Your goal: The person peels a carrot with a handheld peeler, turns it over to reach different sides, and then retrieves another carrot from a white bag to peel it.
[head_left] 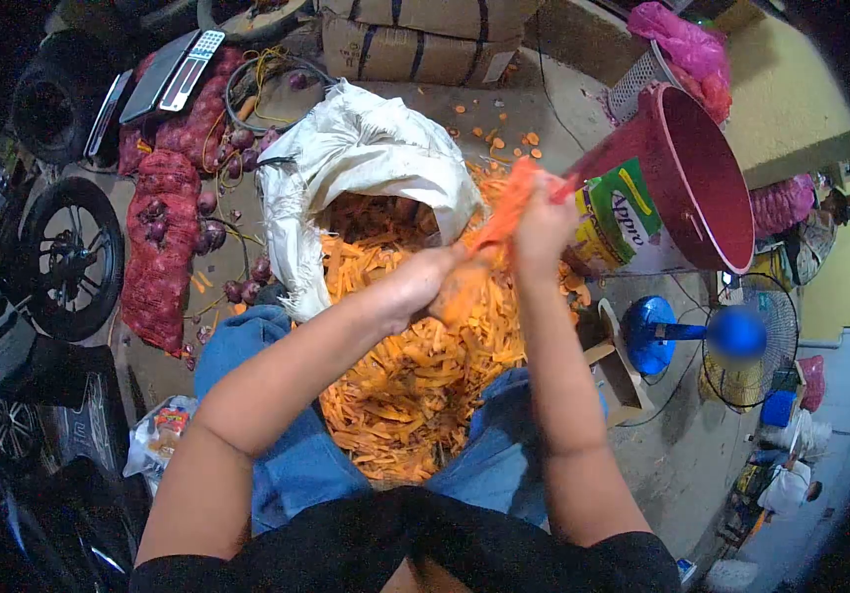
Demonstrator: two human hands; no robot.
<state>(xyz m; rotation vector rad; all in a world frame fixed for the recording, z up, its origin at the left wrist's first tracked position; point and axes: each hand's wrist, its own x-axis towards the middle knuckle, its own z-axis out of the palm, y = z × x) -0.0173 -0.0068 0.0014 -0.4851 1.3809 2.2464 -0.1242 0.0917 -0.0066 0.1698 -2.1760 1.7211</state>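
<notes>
Between my hands is a long orange carrot (502,219), smeared by motion. My left hand (427,282) is closed around its lower end. My right hand (546,225) is closed near its upper end, and a small red piece (565,190) sticks out of that fist; its kind does not show. Below both hands, a heap of orange peelings (405,366) lies between my knees. Behind the heap, a white woven sack (376,133) lies with its mouth turned toward me, with more orange pieces inside.
A red bucket (702,168) with a green-yellow label leans at the right. Red net sacks of onions (158,257) lie left, under a scale (173,74). A blue fan (650,334) and cardboard box (623,381) stand right. A motorcycle wheel (74,259) is at left. Farther right is another person (791,489).
</notes>
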